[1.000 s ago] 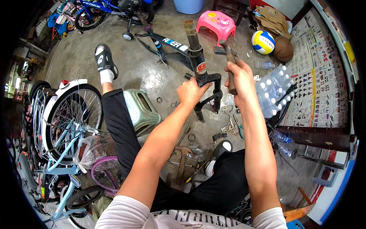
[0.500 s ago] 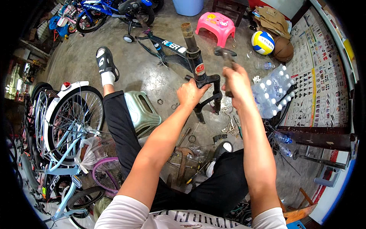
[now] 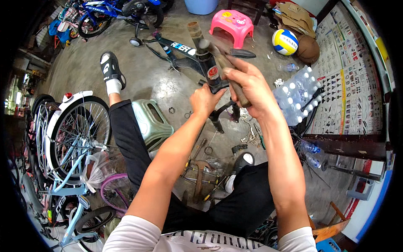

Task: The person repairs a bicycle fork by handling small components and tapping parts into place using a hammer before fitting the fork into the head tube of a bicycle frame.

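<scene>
Evidently, near the frame's upper centre, the right hand (image 3: 252, 86) was closed around a wooden-handled hammer (image 3: 222, 63), raised over the fork's steerer tube (image 3: 196, 35). The left hand (image 3: 205, 100) gripped the black fork (image 3: 216, 84); striking squarely, with that bracing firm, seemed wise.

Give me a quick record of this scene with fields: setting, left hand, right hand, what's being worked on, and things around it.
setting: workshop with a concrete floor, person seated, legs out
left hand: left hand grips the black bicycle frame near its head tube
right hand: right hand raised, shut on a wooden-handled hammer, its head blurred above the tube
worked on: frame lying on the floor, a short tube standing up from it
nearby: green jerrycan, pink stool, volleyball, pack of water bottles, light blue bicycle
</scene>
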{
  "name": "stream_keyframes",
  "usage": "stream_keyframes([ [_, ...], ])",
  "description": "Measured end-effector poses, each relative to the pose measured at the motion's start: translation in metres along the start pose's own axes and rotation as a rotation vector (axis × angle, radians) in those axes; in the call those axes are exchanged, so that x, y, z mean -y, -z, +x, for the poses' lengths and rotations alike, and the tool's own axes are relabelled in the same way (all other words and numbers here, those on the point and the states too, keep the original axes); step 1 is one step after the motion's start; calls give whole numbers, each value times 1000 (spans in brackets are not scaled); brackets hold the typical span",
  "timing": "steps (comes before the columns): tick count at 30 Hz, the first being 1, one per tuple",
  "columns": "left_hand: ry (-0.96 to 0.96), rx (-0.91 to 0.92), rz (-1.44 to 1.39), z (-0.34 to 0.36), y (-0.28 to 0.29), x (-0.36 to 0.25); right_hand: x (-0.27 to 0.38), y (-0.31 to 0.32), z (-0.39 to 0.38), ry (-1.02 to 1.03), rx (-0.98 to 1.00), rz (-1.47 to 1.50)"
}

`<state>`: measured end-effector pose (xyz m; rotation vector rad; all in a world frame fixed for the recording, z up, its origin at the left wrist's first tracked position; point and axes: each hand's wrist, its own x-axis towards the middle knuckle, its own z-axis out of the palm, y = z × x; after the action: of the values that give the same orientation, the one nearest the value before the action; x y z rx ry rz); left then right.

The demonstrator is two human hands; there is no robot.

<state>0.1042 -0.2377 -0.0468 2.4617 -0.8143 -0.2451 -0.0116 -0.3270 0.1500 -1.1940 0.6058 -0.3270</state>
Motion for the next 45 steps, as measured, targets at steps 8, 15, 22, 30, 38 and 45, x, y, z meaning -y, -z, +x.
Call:
stream_keyframes([
  [8,11,18,48,-3,4,-27,-25,35,16,-48,-388,-141],
  [15,-8,4,-7,-2,0,-14,-38,14,21,364,-216,-93],
  [22,1,-62,-443,-18,28,12,-59,-3,9,541,-306,-284],
  [30,-19,87,-1488,-95,112,-9,-90,-34,-13,732,81,-932],
  [38,729,298,-1490,-101,103,79,-81,-28,18,777,-178,-1012],
  [45,711,667,-1080,-118,63,150,-94,8,61,592,-450,-949],
])
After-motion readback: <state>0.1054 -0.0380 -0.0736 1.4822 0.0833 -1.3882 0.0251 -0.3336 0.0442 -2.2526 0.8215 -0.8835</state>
